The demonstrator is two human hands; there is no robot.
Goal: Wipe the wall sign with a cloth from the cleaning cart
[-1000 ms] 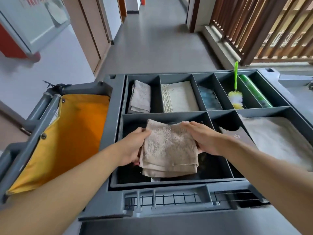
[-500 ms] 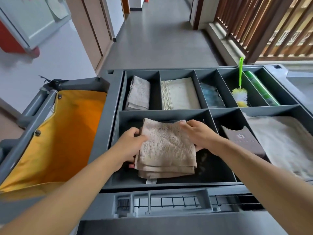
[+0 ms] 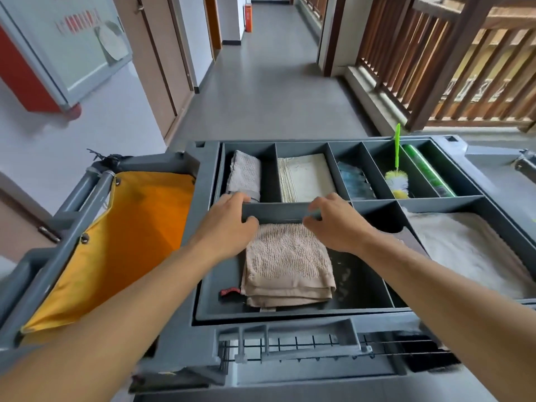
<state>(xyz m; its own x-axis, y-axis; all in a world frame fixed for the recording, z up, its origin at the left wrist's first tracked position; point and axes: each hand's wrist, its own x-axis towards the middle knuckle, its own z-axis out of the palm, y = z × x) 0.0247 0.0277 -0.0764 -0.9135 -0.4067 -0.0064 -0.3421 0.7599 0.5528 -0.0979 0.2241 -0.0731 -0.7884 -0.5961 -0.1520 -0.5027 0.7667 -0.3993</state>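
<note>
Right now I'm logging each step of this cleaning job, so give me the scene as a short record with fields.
place: corridor, cleaning cart tray in front of the person
target cloth: folded beige cloth lying in the large near compartment
left hand: at the cloth's far left corner, fingers over the divider
right hand: at the cloth's far right corner, fingers curled at the divider
grip: unclear whether either hand pinches the cloth
other cloth: grey towel in the far-left compartment
sign: wall sign upper left, not yet wiped
</note>
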